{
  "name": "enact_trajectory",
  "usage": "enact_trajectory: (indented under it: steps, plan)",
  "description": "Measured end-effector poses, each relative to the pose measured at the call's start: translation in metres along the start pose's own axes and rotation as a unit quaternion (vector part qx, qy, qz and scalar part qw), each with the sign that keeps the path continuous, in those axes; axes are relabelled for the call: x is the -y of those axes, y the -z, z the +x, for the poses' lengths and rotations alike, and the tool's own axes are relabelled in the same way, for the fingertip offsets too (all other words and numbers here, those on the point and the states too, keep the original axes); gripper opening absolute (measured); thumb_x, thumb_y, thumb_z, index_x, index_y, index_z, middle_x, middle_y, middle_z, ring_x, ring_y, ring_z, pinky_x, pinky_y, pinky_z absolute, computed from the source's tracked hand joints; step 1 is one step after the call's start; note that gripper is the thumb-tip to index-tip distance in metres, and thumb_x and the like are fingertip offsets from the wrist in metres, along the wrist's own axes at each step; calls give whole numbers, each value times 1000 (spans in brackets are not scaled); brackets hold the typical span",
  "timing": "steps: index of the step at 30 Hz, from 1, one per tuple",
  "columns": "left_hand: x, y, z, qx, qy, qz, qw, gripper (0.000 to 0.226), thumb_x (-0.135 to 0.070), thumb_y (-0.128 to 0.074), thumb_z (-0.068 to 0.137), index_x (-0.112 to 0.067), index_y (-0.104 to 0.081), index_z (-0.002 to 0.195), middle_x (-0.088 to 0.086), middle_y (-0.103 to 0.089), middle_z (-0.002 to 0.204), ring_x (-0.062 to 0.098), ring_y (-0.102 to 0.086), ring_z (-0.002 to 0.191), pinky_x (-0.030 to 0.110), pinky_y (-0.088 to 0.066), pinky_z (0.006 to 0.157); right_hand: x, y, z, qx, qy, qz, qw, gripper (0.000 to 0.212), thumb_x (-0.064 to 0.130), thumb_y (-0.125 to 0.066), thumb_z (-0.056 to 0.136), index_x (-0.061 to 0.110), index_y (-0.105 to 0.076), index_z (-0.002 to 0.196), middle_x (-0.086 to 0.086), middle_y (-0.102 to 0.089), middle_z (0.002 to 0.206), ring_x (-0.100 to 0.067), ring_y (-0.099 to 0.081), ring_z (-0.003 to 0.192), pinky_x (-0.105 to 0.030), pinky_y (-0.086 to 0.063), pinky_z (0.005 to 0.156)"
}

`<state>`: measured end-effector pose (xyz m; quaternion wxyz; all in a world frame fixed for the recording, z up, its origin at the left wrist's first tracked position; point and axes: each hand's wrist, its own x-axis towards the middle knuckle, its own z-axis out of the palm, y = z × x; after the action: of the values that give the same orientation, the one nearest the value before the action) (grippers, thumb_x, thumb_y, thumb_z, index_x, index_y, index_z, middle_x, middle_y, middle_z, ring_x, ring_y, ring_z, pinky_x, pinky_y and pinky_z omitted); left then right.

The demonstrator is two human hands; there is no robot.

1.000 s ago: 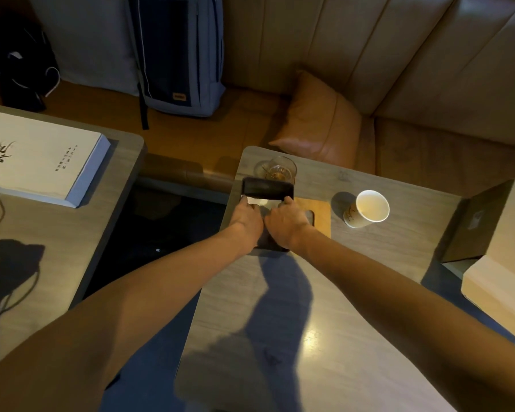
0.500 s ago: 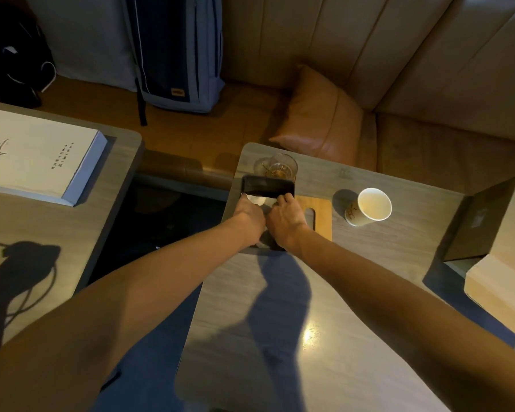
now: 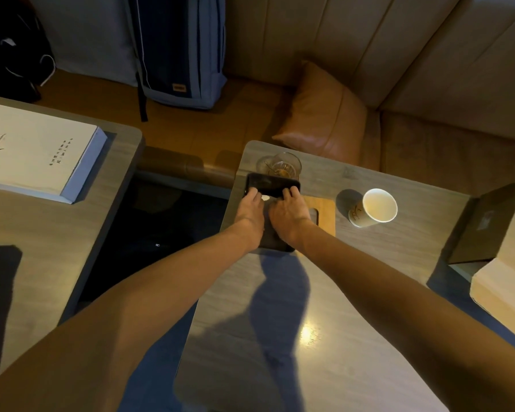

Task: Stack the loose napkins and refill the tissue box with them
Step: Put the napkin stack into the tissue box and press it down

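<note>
Sofa: padded back panels across the top of view, tan cushion lying on the seat just behind the table's far edge. Blue backpack stands upright on the seat to the left.

Grey wood-grain table: fills centre and lower right. A second table sits to the left across a dark gap and carries a large pale flat box with dark calligraphy on its lid. A cardboard box is at the right edge, partly out of frame.

Tissue box: dark, low, rectangular, near the far left corner of the centre table. Its dark top piece sits at the far end; a dark base runs back toward the person under both hands (how the two parts join, I cannot tell). A small patch of white napkin shows between the hands, just under the top piece's near edge. A wooden board lies under or just beside the box on its right.

Left hand: palm down, fingers curled over the left near edge of the dark top piece, gripping it.
Right hand: palm down, fingers hooked over the right near edge of the same piece.

Paper cup: white, to the right of the board. Glass cup: touching or just behind the tissue box's far edge.
</note>
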<state>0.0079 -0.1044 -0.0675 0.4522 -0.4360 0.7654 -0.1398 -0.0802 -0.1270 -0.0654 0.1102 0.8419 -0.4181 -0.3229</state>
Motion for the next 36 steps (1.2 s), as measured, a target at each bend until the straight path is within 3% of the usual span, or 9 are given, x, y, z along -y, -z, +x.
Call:
enact_trajectory:
  steps: [6,11,13,15,18,22,26,30,36]
  plan:
    - [1,2,-5,16,0,-10,1000,46,-40,-51,96,-16,-52,135,10,-51,132,29,-39,130,43,-21,113,2,7,2,41,11,-26,999,42,37,-57,93,16,-56,129,-4,-58,129,-27,-47,124,-37,-31,106]
    - [9,-5,-21,-18,-27,-228,973,35,-29,-52,98,-14,-59,129,8,-56,129,29,-44,130,46,-25,116,-2,20,-16,-32,24,72,997,30,23,-57,96,14,-59,124,-8,-64,121,-26,-57,113,-36,-43,96]
    - [8,-14,-32,14,-65,-382,922,23,-20,-53,98,-15,-65,117,4,-63,110,23,-61,104,43,-49,98,-6,23,-27,-40,60,119,990,26,17,-53,98,10,-59,122,-8,-64,120,-26,-62,109,-33,-47,85]
    - [6,-20,-38,10,-100,-463,881,21,-23,-47,100,-19,-68,98,0,-64,84,15,-64,74,38,-57,74,-8,23,-32,-9,118,187,975,21,17,-52,98,12,-60,117,-8,-66,114,-25,-66,99,-30,-45,73]
    - [8,-11,-46,13,-146,-503,852,51,-41,-27,104,-15,-66,82,6,-63,73,17,-58,64,34,-44,64,-9,16,-17,63,124,312,940,11,17,-55,95,21,-61,103,-1,-66,97,-20,-65,89,-27,-43,71]
    - [2,-6,-45,24,-174,-480,859,72,-58,-19,102,-10,-69,83,9,-65,74,17,-58,68,34,-39,68,-6,17,3,100,80,379,916,9,19,-57,94,21,-64,99,0,-66,95,-20,-64,90,-37,-53,88]
    - [-3,-9,-42,24,-166,-491,855,78,-71,-20,96,-11,-69,87,2,-61,76,15,-59,73,35,-48,76,-7,28,11,129,58,380,914,22,12,-56,95,7,-64,115,-12,-64,111,-30,-61,105,-42,-46,102]
    - [-4,-8,-41,45,-161,-492,855,75,-73,-22,95,-13,-64,75,3,-59,71,14,-56,66,32,-43,68,-6,27,17,59,39,396,916,32,6,-55,92,-3,-60,122,-25,-57,125,-43,-54,118,-50,-44,100]
    - [-11,-16,-42,-11,-147,-498,855,78,-75,-18,93,-13,-66,88,5,-65,88,17,-60,73,38,-51,72,-19,36,1,50,56,399,914,48,-5,-50,93,9,-52,139,-11,-58,136,-28,-56,124,-35,-47,102]
